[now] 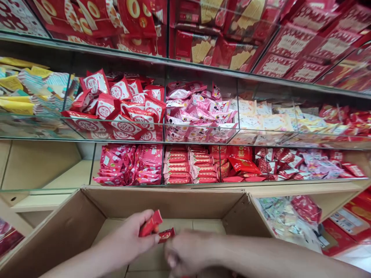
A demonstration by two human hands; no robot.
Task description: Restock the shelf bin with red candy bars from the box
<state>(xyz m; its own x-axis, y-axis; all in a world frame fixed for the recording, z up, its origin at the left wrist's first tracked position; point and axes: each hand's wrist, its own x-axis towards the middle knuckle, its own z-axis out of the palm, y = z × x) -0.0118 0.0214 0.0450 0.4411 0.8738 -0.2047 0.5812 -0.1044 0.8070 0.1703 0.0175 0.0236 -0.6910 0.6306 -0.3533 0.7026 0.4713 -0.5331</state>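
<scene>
My left hand is closed on a small red snack packet, pinched between thumb and fingers above an open cardboard box. A second small red packet shows between my two hands, by the left thumb; which hand bears it I cannot tell. My right hand is beside it, blurred by motion, its fingers curled in. What those fingers hold, if anything, is hidden. At the lower edge of the picture a bit of red shows below the right hand.
Glass-fronted shelves rise behind the box, with red-and-white packets, pink packets and stacked red bars. A bare wooden compartment is at left. Right of the box lie a clear bag of packets and a red carton.
</scene>
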